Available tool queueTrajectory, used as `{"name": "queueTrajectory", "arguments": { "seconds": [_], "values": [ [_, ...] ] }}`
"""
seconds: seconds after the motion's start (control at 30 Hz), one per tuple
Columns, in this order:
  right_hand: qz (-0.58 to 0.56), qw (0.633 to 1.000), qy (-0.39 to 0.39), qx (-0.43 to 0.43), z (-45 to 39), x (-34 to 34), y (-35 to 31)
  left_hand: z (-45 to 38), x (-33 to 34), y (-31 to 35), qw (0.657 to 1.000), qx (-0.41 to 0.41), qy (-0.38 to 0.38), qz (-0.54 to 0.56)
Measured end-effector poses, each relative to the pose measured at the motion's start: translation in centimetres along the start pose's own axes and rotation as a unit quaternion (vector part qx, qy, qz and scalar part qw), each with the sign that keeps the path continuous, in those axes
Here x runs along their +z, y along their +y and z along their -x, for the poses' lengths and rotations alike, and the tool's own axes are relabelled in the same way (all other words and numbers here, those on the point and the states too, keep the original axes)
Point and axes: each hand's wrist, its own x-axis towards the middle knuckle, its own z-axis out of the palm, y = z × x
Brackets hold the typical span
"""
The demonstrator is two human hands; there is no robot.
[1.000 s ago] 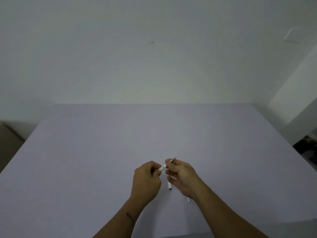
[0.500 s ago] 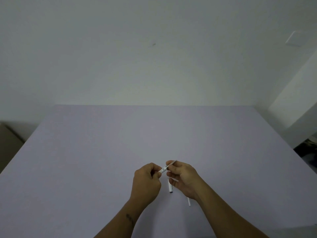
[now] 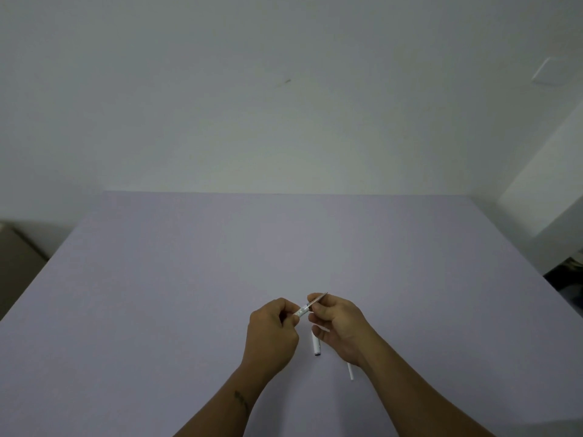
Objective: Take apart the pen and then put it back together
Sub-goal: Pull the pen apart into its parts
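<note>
While the view had drifted a bit since before, nothing really changed — left hand point(image 3: 271, 334) and right hand point(image 3: 339, 323) both pinched the pen refill point(image 3: 310, 305) above the table point(image 3: 189, 279), barrel point(image 3: 316, 343) lying underneath.

table point(image 3: 189, 294) open all round, pen barrel point(image 3: 316, 346) (loose) under the hands

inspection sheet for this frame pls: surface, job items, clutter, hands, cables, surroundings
Surface: lilac table, plain.
Job's things: thin pen part held between both hands; white tube and thin white rod by the right hand, contact unclear.
Clutter: nothing seen.
Grippers: left hand and right hand both pinch the pen part.
Cables: nothing seen.
Surroundings: pale wall with a wall plate; dark things at the right edge, unclear.
</note>
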Motion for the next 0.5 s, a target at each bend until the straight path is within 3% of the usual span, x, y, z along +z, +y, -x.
{"name": "queueTrajectory", "arguments": {
  "seconds": [0.5],
  "values": [
    [-0.019, 1.0, -0.01, 0.0, -0.11, -0.34, -0.36, -0.3, -0.03, -0.12, 1.0, 0.006, 0.005, 0.004]
  ]
}}
